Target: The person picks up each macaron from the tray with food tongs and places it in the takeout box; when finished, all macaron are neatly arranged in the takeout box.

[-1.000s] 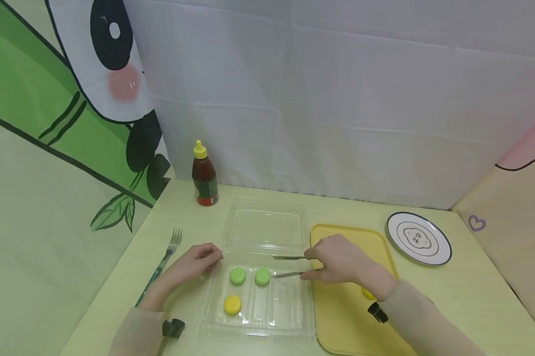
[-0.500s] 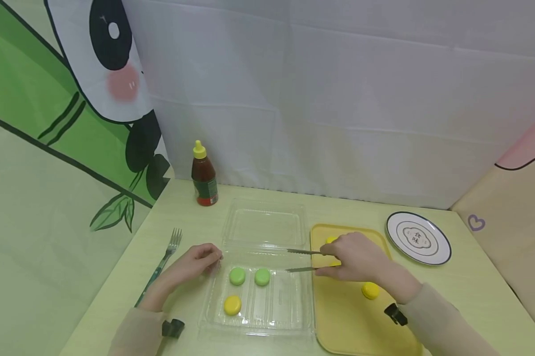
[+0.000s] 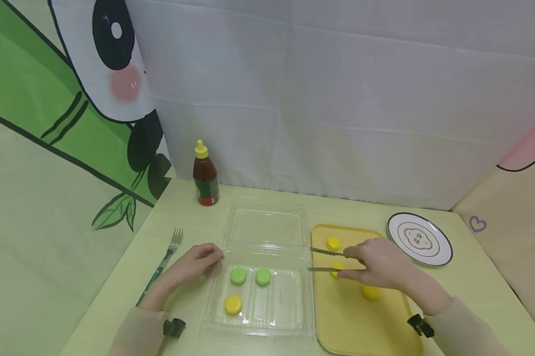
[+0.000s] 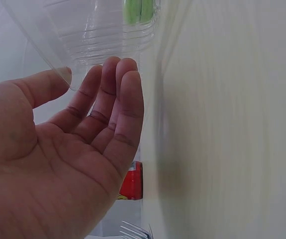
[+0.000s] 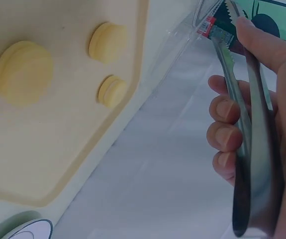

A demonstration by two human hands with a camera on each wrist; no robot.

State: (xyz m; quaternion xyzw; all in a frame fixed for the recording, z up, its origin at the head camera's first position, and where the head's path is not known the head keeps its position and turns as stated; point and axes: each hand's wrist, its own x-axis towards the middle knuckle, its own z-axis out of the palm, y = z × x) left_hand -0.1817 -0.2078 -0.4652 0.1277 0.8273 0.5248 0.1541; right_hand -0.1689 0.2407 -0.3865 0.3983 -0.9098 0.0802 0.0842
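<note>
My right hand (image 3: 380,262) grips metal tongs (image 5: 263,184), their toothed tips apart with nothing between them. They hover over the left part of a yellow tray (image 3: 351,321), where three yellow macarons (image 3: 372,292) lie. On the left, my left hand (image 3: 200,262) pinches the rim of a clear plastic container (image 4: 90,30) between thumb and fingers. Two green macarons (image 3: 263,277) sit side by side in the far part of that container. Nearer, in its left section, is one yellow macaron (image 3: 233,305).
The container's clear lid (image 3: 267,225) lies folded back behind it. A fork (image 3: 165,262) rests left of my left hand. At the back left stands a sauce bottle (image 3: 206,180) with a yellow cap. A white plate (image 3: 420,252) sits right of the tray.
My right hand has moved right with the tongs, from above the container beside a green macaron to over the tray, uncovering the yellow macarons. My left hand has stayed at the container's edge.
</note>
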